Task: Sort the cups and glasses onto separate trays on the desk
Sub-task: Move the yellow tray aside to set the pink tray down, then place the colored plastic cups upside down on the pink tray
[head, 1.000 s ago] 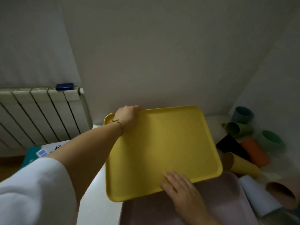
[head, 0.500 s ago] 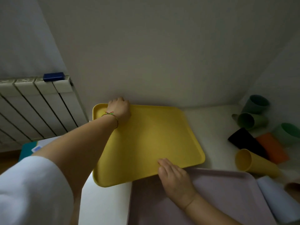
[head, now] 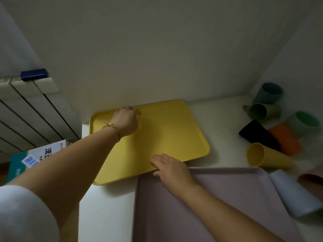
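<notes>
a: yellow tray (head: 167,137) lies flat on the white counter (head: 108,212), centre of frame, its far edge close to the wall. position of the hands?

b: left hand (head: 126,122) sits at the tray's upper left, fingers curled over the far rim, touching it. whether it actually grips the rim, cannot tell. thread bracelet (head: 113,130) on that wrist, white sleeve (head: 24,215) at lower left of frame.

a: right hand?

b: right hand (head: 172,169) is flat and spread, fingertips on the yellow tray's near edge, palm over the far left corner of the pink tray (head: 227,206). holding nothing, just pressing.

a: pink tray location?

b: lower right of frame, on the counter, just below the yellow one. the two look to be touching or overlapping under the right hand; can't say which.

a: the cups?

b: all at the right edge, off both trays. grey-blue cup (head: 269,92) and green cup (head: 262,111) at upper right, a mint cup (head: 305,123) beside them. black tumbler (head: 257,136), orange tumbler (head: 284,138) and yellow tumbler (head: 267,157) lie on their sides at mid right. a pale blue tumbler (head: 293,194) lies against the pink tray's right rim, a brown one (head: 312,180) is cut by the frame edge.

a: left side?

b: radiator (head: 26,109) at upper left, a small blue object (head: 34,75) on top, a printed book (head: 35,158) below it.
</notes>
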